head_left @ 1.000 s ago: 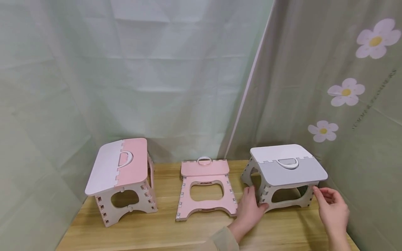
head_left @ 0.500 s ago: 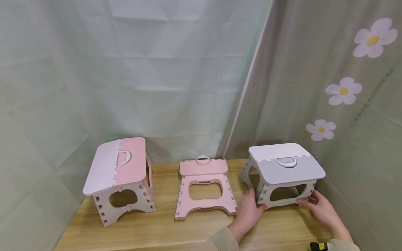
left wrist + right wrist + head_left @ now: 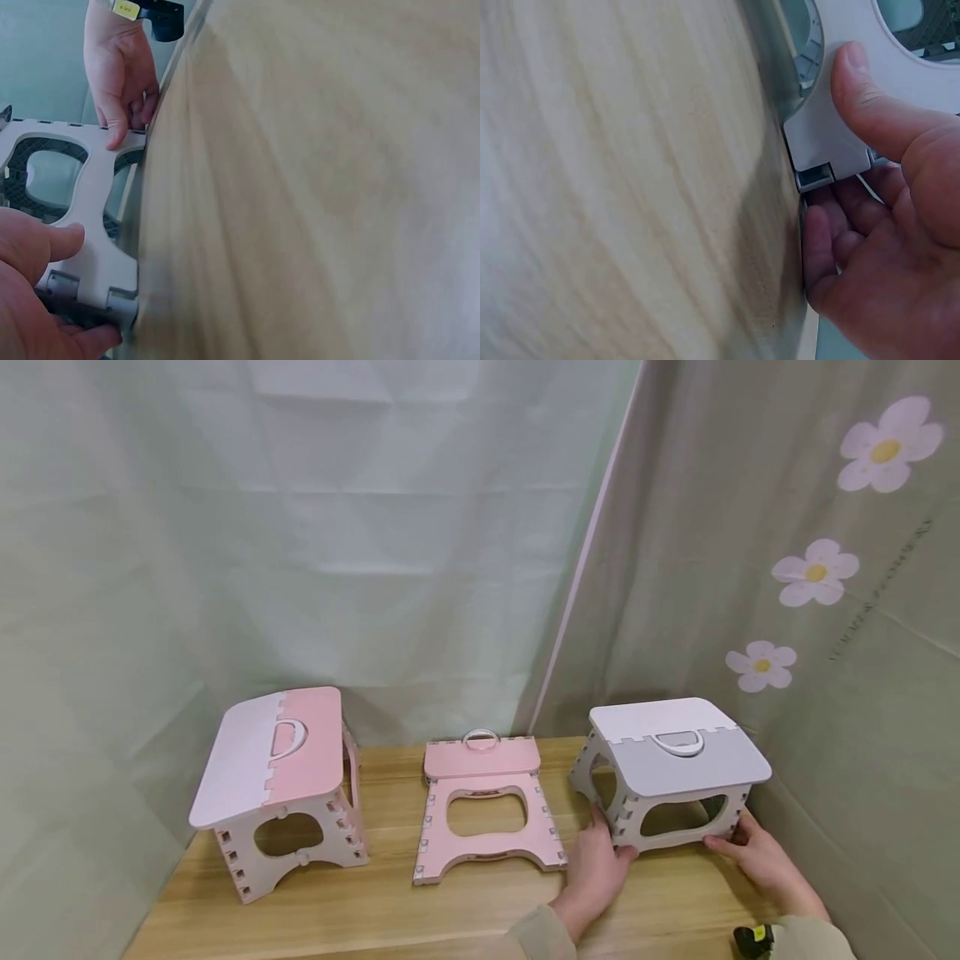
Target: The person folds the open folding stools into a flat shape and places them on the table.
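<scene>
Between both hands (image 3: pixel 596 870) (image 3: pixel 767 862), grey-white stool (image 3: pixel 686 772)

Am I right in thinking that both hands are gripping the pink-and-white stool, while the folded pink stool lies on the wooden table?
Not quite: the left hand and right hand grip the grey-and-white stool, as the head view shows, while the folded pink stool lies on the wooden table.

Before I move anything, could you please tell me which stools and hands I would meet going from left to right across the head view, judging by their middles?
Pink-and-white standing stool, folded pink stool, left hand, gray-and-white standing stool, right hand.
</scene>
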Action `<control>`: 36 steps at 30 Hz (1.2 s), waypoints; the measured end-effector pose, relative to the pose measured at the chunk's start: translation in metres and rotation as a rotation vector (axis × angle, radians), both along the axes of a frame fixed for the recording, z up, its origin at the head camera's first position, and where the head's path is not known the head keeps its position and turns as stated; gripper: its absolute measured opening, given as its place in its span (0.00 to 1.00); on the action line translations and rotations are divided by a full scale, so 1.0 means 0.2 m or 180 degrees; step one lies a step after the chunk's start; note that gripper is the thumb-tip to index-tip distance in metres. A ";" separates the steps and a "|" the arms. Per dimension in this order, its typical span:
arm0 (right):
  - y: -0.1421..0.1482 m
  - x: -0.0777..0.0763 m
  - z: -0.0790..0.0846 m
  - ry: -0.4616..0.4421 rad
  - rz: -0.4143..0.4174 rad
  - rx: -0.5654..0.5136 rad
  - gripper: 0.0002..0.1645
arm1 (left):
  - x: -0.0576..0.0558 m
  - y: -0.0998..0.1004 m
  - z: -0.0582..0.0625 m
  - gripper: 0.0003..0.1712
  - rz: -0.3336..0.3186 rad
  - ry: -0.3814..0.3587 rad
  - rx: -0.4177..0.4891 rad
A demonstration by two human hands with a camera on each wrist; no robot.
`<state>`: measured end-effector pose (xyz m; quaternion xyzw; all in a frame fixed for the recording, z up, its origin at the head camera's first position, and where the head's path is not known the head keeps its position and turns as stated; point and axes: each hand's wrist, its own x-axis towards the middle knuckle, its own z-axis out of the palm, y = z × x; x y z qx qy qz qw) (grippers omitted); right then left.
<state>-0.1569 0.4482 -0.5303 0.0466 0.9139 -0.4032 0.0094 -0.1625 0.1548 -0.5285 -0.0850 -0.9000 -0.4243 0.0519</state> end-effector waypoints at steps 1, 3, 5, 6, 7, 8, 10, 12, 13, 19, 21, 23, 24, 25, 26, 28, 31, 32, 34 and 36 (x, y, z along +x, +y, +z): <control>0.00 0.00 0.00 -0.0038 0.0001 0.0009 0.45 | 0.00 0.00 -0.01 0.55 0.0018 0.0004 0.0014; 0.01 -0.01 0.00 -0.0087 -0.0023 0.0029 0.46 | 0.01 0.01 -0.03 0.55 0.0038 -0.0024 0.0076; 0.01 -0.01 -0.01 -0.0091 -0.0022 -0.0020 0.48 | 0.01 0.02 -0.05 0.55 0.0093 -0.0058 0.0129; 0.01 -0.01 -0.01 -0.0084 -0.0027 -0.0031 0.47 | 0.02 0.03 -0.06 0.54 0.0125 -0.0061 0.0160; 0.01 -0.01 -0.01 -0.0057 -0.0029 -0.0051 0.47 | 0.02 0.03 -0.07 0.53 0.0160 -0.0053 0.0186; 0.01 -0.01 -0.01 -0.0031 -0.0029 -0.0070 0.47 | 0.03 0.03 -0.08 0.52 0.0196 -0.0039 0.0217; 0.01 -0.01 -0.02 0.0008 -0.0019 -0.0132 0.47 | 0.03 0.04 -0.09 0.50 0.0271 0.0030 0.0291; 0.01 -0.01 -0.01 -0.0015 -0.0023 -0.0120 0.48 | 0.04 0.04 -0.10 0.48 0.0329 0.0095 0.0357; 0.01 -0.01 -0.01 -0.0024 -0.0029 -0.0125 0.48 | 0.04 0.04 -0.11 0.47 0.0358 0.0127 0.0378; 0.00 0.00 -0.02 -0.0003 -0.0043 -0.0105 0.45 | 0.04 0.05 -0.12 0.46 0.0463 0.0325 0.0291; 0.00 0.00 -0.03 0.0073 -0.0038 -0.0108 0.41 | 0.04 0.05 -0.12 0.46 0.0483 0.0396 0.0220; -0.01 -0.01 -0.04 0.0133 -0.0038 -0.0127 0.38 | 0.04 0.05 -0.13 0.46 0.0498 0.0413 0.0184; -0.01 -0.01 -0.05 0.0153 -0.0042 -0.0134 0.37 | 0.04 0.05 -0.13 0.46 0.0493 0.0413 0.0161; -0.01 -0.02 -0.05 0.0166 -0.0051 -0.0139 0.36 | 0.04 0.05 -0.13 0.46 0.0486 0.0415 0.0154; -0.01 -0.02 -0.05 0.0171 -0.0067 -0.0121 0.35 | 0.04 0.05 -0.13 0.46 0.0478 0.0415 0.0144; 0.00 -0.02 -0.06 0.0169 -0.0099 -0.0061 0.34 | 0.03 0.05 -0.13 0.46 0.0447 0.0395 0.0135; 0.00 -0.03 -0.05 0.0176 -0.0125 0.0050 0.33 | 0.03 0.04 -0.13 0.45 0.0399 0.0437 0.0126; 0.00 -0.03 -0.05 0.0177 -0.0125 0.0082 0.33 | 0.03 0.04 -0.13 0.44 0.0384 0.0440 0.0126; 0.01 -0.03 -0.05 0.0176 -0.0108 0.0100 0.33 | 0.02 0.04 -0.13 0.43 0.0354 0.0446 0.0126; 0.00 -0.03 -0.04 0.0171 -0.0144 0.0107 0.33 | 0.02 0.04 -0.13 0.42 0.0327 0.0408 0.0130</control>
